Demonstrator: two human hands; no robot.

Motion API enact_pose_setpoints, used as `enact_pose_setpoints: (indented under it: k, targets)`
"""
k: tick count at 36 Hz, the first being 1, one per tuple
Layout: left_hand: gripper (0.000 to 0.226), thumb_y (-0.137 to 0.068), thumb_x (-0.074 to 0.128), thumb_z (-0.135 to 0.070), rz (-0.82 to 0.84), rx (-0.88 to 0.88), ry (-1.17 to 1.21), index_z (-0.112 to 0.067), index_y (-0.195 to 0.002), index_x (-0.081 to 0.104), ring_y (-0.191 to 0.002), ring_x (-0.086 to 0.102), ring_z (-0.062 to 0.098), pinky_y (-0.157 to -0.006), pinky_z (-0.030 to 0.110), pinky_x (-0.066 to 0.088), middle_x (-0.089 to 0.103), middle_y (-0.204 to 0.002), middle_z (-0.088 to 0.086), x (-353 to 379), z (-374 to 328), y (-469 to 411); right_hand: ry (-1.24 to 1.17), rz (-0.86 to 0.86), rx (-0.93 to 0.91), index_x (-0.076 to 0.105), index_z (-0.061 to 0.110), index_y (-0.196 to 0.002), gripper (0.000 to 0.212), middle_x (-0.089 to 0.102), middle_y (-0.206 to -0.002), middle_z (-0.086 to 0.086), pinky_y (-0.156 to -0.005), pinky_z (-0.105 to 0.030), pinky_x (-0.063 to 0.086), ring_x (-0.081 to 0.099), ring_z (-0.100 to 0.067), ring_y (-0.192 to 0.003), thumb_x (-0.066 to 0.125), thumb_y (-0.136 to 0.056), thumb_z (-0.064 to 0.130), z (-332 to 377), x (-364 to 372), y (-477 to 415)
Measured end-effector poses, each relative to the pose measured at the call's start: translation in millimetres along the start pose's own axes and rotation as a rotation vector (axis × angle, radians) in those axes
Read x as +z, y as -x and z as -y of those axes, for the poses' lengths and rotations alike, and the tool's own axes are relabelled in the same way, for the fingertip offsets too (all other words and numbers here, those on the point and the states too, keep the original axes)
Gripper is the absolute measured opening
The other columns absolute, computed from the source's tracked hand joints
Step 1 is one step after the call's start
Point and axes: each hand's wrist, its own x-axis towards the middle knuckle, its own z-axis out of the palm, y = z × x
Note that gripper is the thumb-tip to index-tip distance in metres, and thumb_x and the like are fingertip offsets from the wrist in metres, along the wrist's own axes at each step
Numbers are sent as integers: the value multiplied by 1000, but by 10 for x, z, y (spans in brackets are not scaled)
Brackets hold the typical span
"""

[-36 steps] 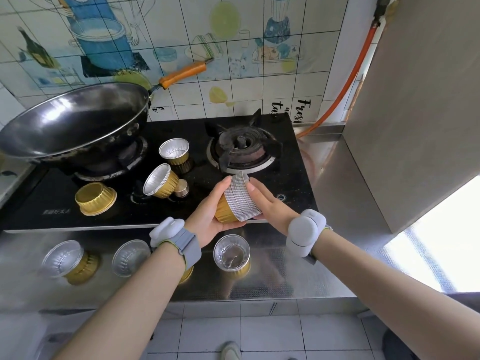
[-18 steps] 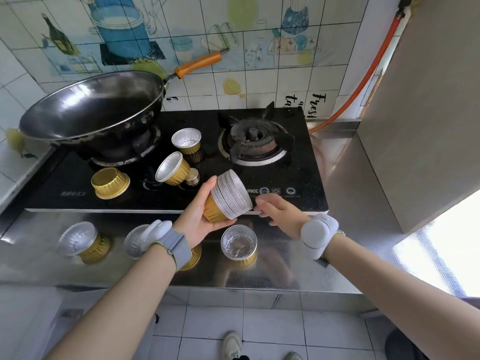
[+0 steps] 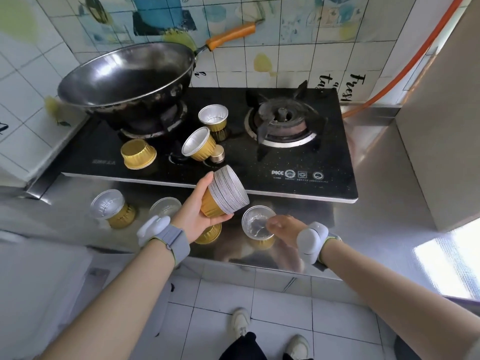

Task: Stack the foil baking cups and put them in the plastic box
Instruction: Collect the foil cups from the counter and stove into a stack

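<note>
My left hand point(image 3: 193, 213) grips a nested stack of gold foil baking cups point(image 3: 224, 194), tilted with the silver rims facing right, above the counter's front. My right hand point(image 3: 281, 227) is low on the counter, its blurred fingertips at the right rim of a single upright cup point(image 3: 255, 226). Loose cups lie around: one upright point(image 3: 213, 117), a tilted pair or stack point(image 3: 197, 144) and one upside down point(image 3: 138, 154) on the hob, two more point(image 3: 110, 211) point(image 3: 166, 206) on the steel counter, and one partly hidden under my left hand point(image 3: 211, 234). No plastic box is in view.
A large wok point(image 3: 127, 74) with an orange handle sits on the left burner. The right burner point(image 3: 281, 120) is bare. A brass knob point(image 3: 217, 155) stands by the tilted cups. A cabinet side point(image 3: 441, 131) walls the right. The counter edge point(image 3: 259, 266) runs below my hands.
My right hand left the stack and dropped to the single cup on the counter. My left hand kept the stack and tilted it. The camera view shifted left and down.
</note>
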Motion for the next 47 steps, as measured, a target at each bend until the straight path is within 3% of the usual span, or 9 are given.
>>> enact_pose_setpoints:
  k: [5, 8, 10, 14, 20, 26, 35, 41, 47]
  targets:
    - [26, -90, 51, -41, -14, -9, 2, -27, -111, 55, -107, 56, 26, -86, 44, 52, 54, -119, 7, -82, 53, 44, -3, -53, -47, 57, 13, -93, 16, 60, -116, -17, -77, -29, 39, 53, -25, -89, 45, -93, 24, -5, 31, -39]
    - [54, -72, 73, -43, 0, 42, -40, -29, -119, 51, -112, 53, 27, -89, 47, 51, 49, -125, 5, -156, 110, 70, -45, -81, -51, 57, 18, -112, 23, 54, -122, -10, -85, -34, 47, 57, -29, -102, 47, -93, 25, -20, 33, -19]
    - [43, -78, 65, -45, -17, 10, -8, -26, -115, 54, -114, 53, 29, -86, 45, 52, 50, -127, 9, -146, 106, 102, -90, -101, -55, 52, 16, -127, 36, 52, -130, -12, -95, -39, 48, 56, -32, -113, 48, -92, 21, -8, 7, 34]
    - [30, -89, 51, -43, -77, -20, 39, -24, -111, 55, -109, 56, 29, -80, 43, 54, 55, -119, 10, -171, 112, 124, -149, -172, -133, 54, 15, -126, 34, 56, -127, -10, -92, -32, 47, 58, -27, -106, 50, -92, 19, 5, -74, 118]
    - [53, -88, 54, -43, -115, -17, 41, -24, -135, 43, -120, 48, 33, -84, 46, 55, 45, -133, 11, -234, 151, 203, -306, -246, -255, 58, 14, -117, 29, 60, -107, -6, -90, -33, 49, 57, -19, -91, 50, -90, 9, 113, -177, 210]
    - [35, -92, 46, -44, -80, -10, 25, -26, -122, 52, -112, 54, 29, -85, 44, 53, 53, -123, 8, -177, 190, 298, -454, -155, -324, 54, 12, -119, 27, 59, -109, -8, -89, -31, 52, 58, -19, -94, 48, -93, 9, 353, -171, 305]
    - [28, -91, 47, -46, -43, -9, 37, -27, -109, 56, -109, 57, 28, -81, 42, 54, 56, -120, 10, -295, 203, 342, -392, -68, -350, 25, 18, -142, 54, 60, -123, -10, -95, -36, 50, 59, -27, -109, 49, -93, 18, 652, -31, 390]
    - [41, -90, 47, -48, 13, -43, 46, -22, -120, 55, -112, 57, 30, -88, 45, 52, 58, -122, 13, -479, 140, 329, -390, 40, -319, 40, 25, -135, 40, 51, -132, 0, -104, -37, 43, 50, -19, -121, 33, -98, 36, 888, 105, 406]
    - [65, -74, 59, -55, 56, -87, 44, -23, -130, 51, -116, 56, 31, -86, 44, 55, 55, -129, 14, -653, 67, 302, -442, 83, -308, 12, 32, -147, 60, 15, -156, 7, -120, -40, 15, 17, -17, -145, 31, -93, 51, 1084, 238, 395]
